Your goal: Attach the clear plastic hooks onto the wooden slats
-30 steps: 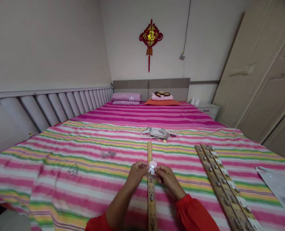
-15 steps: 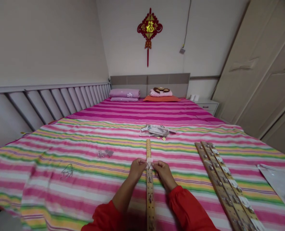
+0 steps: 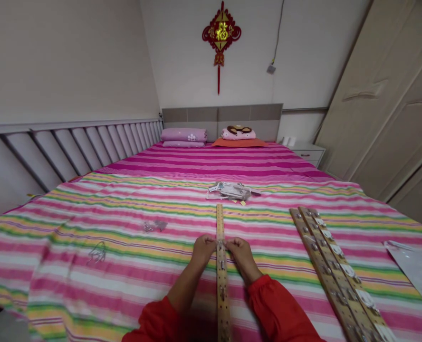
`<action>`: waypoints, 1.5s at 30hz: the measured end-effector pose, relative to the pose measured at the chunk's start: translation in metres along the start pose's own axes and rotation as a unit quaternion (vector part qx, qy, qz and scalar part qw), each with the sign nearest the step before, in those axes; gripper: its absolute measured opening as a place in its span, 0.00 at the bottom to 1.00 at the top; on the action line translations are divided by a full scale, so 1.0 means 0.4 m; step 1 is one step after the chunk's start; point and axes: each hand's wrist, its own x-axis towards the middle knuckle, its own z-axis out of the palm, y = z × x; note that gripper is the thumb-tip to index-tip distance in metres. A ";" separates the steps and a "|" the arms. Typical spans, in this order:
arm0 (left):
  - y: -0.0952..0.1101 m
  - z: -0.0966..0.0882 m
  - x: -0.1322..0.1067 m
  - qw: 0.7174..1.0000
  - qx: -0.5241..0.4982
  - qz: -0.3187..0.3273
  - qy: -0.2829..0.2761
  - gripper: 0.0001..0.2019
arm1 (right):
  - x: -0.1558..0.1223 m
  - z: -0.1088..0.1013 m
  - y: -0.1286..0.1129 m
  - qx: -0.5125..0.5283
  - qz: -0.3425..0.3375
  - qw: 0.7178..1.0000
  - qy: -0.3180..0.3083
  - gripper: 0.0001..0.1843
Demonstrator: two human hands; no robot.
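Observation:
A narrow wooden strip with rows of holes lies lengthwise in front of me. Small shiny metal fittings sit along its nearer part. My left hand is closed in a pinch at the strip's left edge. From the right edge, my right hand pinches too, its fingertips close to the left ones. Between them is a small shiny piece lying over the strip; its exact kind is too small to make out.
More wooden strips with metal and white round pieces lie side by side at right. A plastic bag is beyond them. Packets rest ahead. Small clear packets and a thin wire-like loop lie leftward on the striped bedsheet.
The pale square that stood up between my fingertips now shows lower and flatter against the strip. Both hands stay in nearly the same place; the view has tilted slightly.

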 end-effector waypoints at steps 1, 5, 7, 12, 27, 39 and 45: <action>-0.003 0.001 0.001 1.000 0.000 -0.001 0.001 0.04 | 0.000 0.000 0.001 0.000 -0.002 1.000 0.001 0.18; -0.015 0.003 0.006 1.000 0.004 0.000 0.010 0.05 | 0.000 -0.001 0.005 0.001 -0.005 1.000 0.004 0.18; -0.020 0.004 0.008 1.000 0.006 0.003 0.014 0.06 | 0.000 -0.001 0.006 0.002 -0.006 1.000 0.006 0.18; -0.029 0.007 0.011 1.000 0.007 0.006 0.025 0.07 | 0.000 0.000 0.008 0.006 -0.007 1.000 0.009 0.18; -0.030 0.004 0.005 0.999 -0.002 0.038 -0.024 0.14 | 0.001 -0.003 0.026 -0.004 -0.023 0.999 0.035 0.19; -0.040 -0.007 -0.017 0.983 0.151 0.094 -0.050 0.23 | -0.001 -0.005 0.032 -0.027 -0.038 0.998 0.039 0.20; -0.025 -0.009 -0.027 0.971 0.205 0.108 -0.058 0.23 | -0.006 -0.005 0.028 -0.041 -0.037 0.998 0.036 0.22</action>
